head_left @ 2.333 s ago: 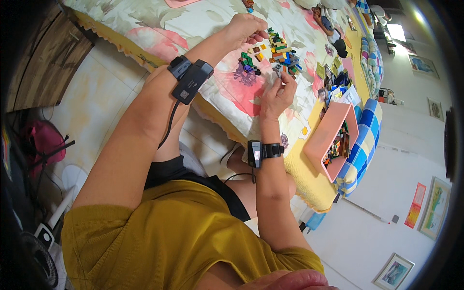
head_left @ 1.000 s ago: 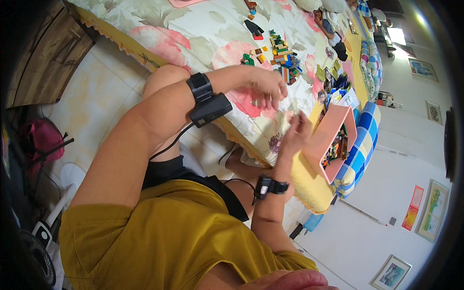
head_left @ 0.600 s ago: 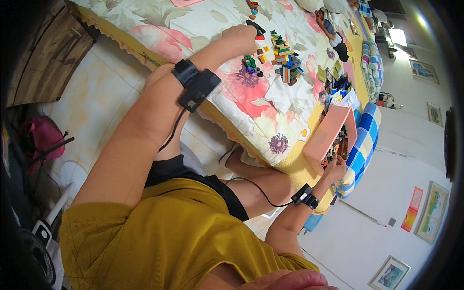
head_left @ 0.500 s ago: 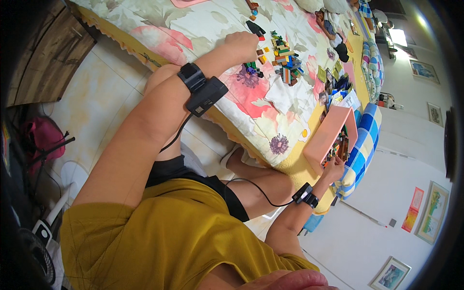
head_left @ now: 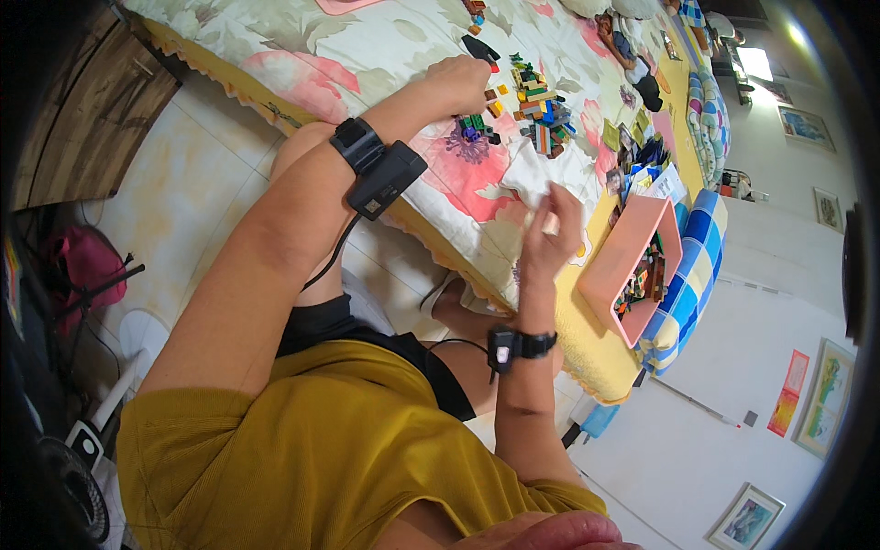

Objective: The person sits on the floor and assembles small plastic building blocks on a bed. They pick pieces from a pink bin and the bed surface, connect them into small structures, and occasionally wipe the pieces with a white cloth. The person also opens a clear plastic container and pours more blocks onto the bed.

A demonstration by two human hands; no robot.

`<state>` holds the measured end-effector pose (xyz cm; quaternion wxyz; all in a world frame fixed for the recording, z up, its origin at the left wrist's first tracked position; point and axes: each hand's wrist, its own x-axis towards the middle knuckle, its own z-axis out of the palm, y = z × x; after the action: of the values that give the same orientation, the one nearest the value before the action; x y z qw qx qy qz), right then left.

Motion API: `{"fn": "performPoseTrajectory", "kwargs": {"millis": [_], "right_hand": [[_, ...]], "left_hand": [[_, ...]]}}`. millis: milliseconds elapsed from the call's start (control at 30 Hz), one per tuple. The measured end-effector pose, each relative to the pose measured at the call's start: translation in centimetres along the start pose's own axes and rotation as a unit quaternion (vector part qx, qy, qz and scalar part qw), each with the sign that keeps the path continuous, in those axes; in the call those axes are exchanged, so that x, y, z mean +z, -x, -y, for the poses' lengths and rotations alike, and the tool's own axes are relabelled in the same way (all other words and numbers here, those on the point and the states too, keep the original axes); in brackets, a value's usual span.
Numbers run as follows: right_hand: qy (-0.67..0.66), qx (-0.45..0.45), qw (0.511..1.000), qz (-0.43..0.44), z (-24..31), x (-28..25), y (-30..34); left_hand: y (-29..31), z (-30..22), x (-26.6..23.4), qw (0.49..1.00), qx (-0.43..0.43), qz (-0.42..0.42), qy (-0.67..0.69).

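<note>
My left hand (head_left: 458, 87) is closed, knuckles up, over the flowered bedsheet (head_left: 403, 41). A black and red toy piece (head_left: 480, 52) lies by its fingers; what it grips, if anything, is hidden. To its right lies a pile of building bricks (head_left: 543, 112) in several colours, with a small group of green and purple bricks (head_left: 474, 128) nearer me. My right hand (head_left: 553, 234) is raised above the bed's edge, its fingers curled toward the thumb. Anything in them is too small to make out. Beyond it, a pink box (head_left: 616, 259) holds many loose bricks (head_left: 649, 275).
A blue checked cushion (head_left: 689, 289) lies against the box. Cards and booklets (head_left: 646, 165) are heaped behind it. A white cloth (head_left: 532, 174) lies between the brick pile and my right hand. A doll (head_left: 625, 50) lies farther back. Cables run from the bands on both wrists.
My right hand has come out of the pink box and moved left, over the bed's edge. My left hand has stayed almost in place beside the bricks.
</note>
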<state>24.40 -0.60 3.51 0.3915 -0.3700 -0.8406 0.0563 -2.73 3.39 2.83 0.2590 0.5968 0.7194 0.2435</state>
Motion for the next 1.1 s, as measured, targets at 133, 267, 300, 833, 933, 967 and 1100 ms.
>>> {"fn": "performPoseTrajectory", "kwargs": {"millis": [133, 267, 300, 833, 933, 967, 1100], "right_hand": [[-0.084, 0.061, 0.994, 0.028, 1.8, 7.0, -0.9], [0.016, -0.004, 1.0, 0.0, 1.2, 10.3, -1.3], [-0.005, 0.042, 0.999, 0.006, 1.2, 10.5, -1.1], [-0.025, 0.086, 0.996, 0.012, 0.7, 10.6, -0.8], [-0.098, 0.108, 0.989, -0.018, 0.7, 10.3, -0.6], [-0.144, 0.126, 0.981, -0.036, 0.7, 10.1, -0.7], [-0.14, 0.179, 0.97, -0.089, -0.9, 5.9, -1.9]], "left_hand": [[-1.5, 0.5, -0.1, 0.976, -0.025, -0.044, 0.21], [-2.1, 1.2, 0.1, 0.828, -0.052, 0.002, 0.558], [-2.1, 1.3, 0.1, 0.786, -0.045, 0.001, 0.617], [-2.2, 0.6, 0.8, 0.746, -0.112, 0.001, 0.656], [-2.1, 0.7, 1.0, 0.745, -0.11, -0.007, 0.658], [-2.0, 0.7, 1.1, 0.742, -0.108, -0.007, 0.662], [-2.0, 0.9, 1.4, 0.75, -0.09, -0.006, 0.656]]}}
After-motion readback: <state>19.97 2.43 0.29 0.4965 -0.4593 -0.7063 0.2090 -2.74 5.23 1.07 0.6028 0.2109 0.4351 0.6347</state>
